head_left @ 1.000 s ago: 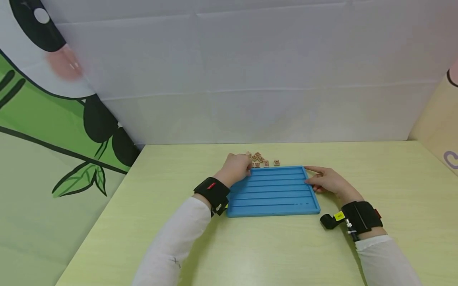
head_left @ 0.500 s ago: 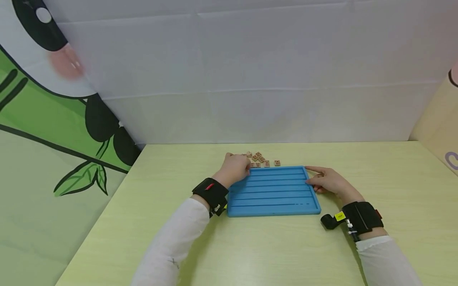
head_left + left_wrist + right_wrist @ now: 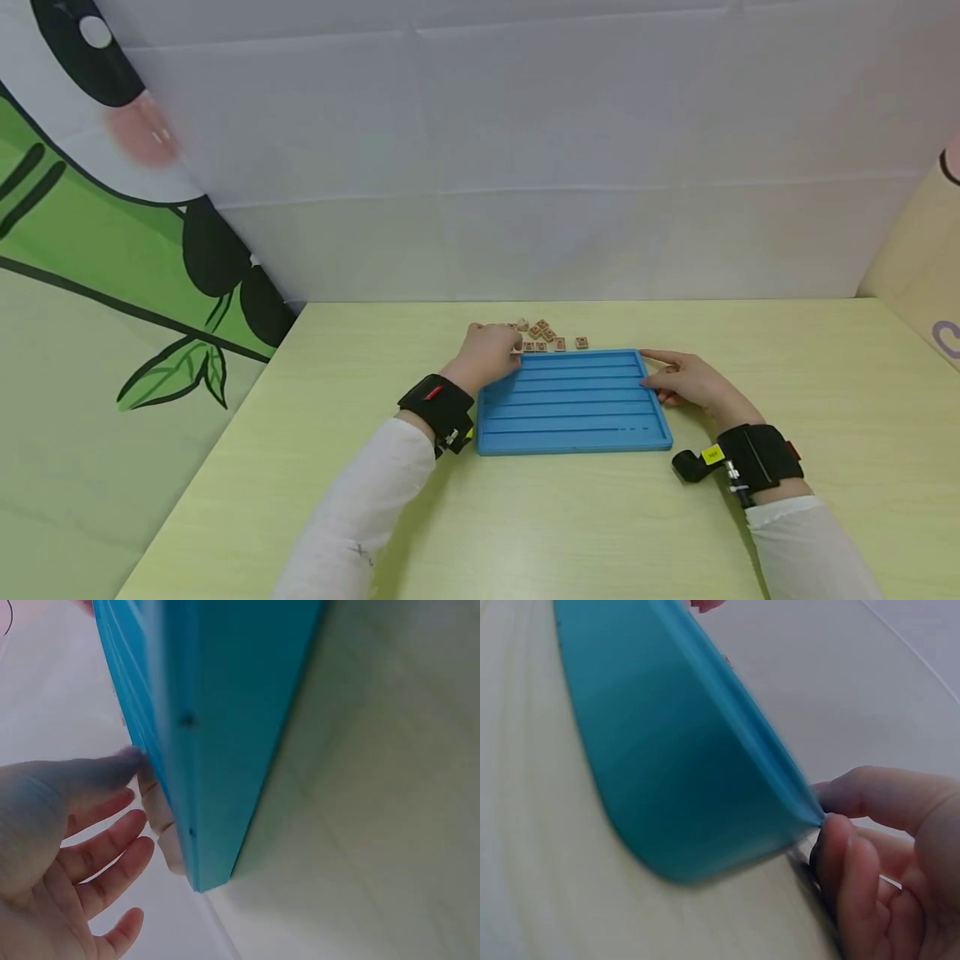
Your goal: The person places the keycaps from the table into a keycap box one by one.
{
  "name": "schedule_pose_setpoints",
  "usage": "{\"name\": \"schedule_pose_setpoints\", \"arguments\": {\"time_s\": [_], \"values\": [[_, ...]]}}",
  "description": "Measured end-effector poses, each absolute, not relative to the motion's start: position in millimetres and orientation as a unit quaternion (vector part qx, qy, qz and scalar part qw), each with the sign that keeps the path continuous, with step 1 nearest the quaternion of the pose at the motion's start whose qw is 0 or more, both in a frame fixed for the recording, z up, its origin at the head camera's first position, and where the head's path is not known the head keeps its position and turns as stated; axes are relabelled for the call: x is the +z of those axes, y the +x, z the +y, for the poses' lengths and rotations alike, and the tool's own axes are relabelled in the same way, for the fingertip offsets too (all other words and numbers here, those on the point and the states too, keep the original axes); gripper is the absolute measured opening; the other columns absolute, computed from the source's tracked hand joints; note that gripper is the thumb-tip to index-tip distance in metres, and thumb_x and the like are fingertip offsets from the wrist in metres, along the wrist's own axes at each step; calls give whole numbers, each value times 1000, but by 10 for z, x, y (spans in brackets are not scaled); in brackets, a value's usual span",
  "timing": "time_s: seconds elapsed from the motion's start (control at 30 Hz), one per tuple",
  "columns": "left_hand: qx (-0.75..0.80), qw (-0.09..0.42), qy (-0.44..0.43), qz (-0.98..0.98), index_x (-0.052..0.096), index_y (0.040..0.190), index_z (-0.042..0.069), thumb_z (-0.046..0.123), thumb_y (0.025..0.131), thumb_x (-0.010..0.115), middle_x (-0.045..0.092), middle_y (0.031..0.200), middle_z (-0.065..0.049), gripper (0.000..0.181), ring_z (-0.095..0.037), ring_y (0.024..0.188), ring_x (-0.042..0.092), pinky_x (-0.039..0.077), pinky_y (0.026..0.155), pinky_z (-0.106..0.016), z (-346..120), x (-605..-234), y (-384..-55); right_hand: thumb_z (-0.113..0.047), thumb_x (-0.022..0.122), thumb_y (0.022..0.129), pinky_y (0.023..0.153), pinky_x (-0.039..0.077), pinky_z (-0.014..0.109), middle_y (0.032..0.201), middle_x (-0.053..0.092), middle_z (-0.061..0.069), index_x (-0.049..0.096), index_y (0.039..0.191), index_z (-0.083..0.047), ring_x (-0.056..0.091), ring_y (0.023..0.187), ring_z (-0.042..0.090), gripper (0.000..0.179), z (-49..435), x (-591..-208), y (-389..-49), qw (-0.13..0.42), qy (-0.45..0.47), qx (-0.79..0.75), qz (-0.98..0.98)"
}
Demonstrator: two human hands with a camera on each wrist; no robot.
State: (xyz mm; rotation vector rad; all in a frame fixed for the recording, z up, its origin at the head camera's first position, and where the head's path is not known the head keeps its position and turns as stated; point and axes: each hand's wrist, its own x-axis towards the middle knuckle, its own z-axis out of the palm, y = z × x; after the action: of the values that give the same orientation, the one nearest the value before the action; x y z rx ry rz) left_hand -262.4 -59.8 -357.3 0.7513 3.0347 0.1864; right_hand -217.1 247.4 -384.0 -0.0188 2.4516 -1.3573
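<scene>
A blue tray with raised ridges lies on the table. My left hand is over its far left corner, pinching a small wooden tile close to the far rim; my fingers largely hide it. In the left wrist view, the thumb of this hand reaches the rim, with several pale wooden pieces alongside the fingertips. My right hand holds the tray's far right corner, index finger along the top and thumb against the side. The right wrist view shows this hand's fingertips meeting at the corner.
More wooden tiles with printed faces lie loosely behind the tray. A single tile sits a little apart to their right. The pale table ends at a white cloth backdrop, with a cartoon print at the left.
My left hand has shifted slightly left along the tray's far rim, uncovering more of the tiles behind it. The right hand and the tray stay put.
</scene>
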Motion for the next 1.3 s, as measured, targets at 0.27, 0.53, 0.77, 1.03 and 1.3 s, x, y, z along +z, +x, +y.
{"name": "schedule_pose_setpoints", "arguments": {"time_s": [0.27,0.53,0.77,1.03,1.3], "values": [[201,20,177,963,53,132,7,31,94,58,54,128,-15,45,-29,115,54,44,95,-45,-876,-3531,-2646,-15,61,90,53,45,19,69,57,-2,27,149,-3,52,56,6,69,2463,-3848,-2118,167,-2,-475,864],[466,61,79,879,51,132,2,24,95,57,56,127,-17,43,-30,119,51,44,97,-41,-1200,-3750,-2590,-17,61,91,54,46,19,74,57,0,25,149,-3,53,58,6,69,2452,-3818,-2098,171,-5,-470,866],[523,91,44,846,44,141,9,28,93,61,38,147,-16,55,-32,137,34,37,105,-47,-1319,-3910,-2536,-17,61,91,53,46,19,69,56,-3,25,149,-3,53,56,5,70,2474,-3841,-2117,171,-17,-472,865],[413,80,80,904,49,138,11,38,86,68,38,148,-13,62,-35,140,25,19,112,-55,-1374,-4027,-2521,-17,61,90,54,46,19,70,57,-3,26,148,-1,54,57,5,70,2449,-3825,-2109,171,-23,-474,863],[335,72,128,931,53,135,8,37,80,75,37,145,-15,66,-37,135,25,16,108,-55,-1308,-4033,-2457,-18,61,91,54,46,19,69,56,-3,26,148,-1,53,57,5,69,2463,-3832,-2102,167,-24,-468,867]]}}
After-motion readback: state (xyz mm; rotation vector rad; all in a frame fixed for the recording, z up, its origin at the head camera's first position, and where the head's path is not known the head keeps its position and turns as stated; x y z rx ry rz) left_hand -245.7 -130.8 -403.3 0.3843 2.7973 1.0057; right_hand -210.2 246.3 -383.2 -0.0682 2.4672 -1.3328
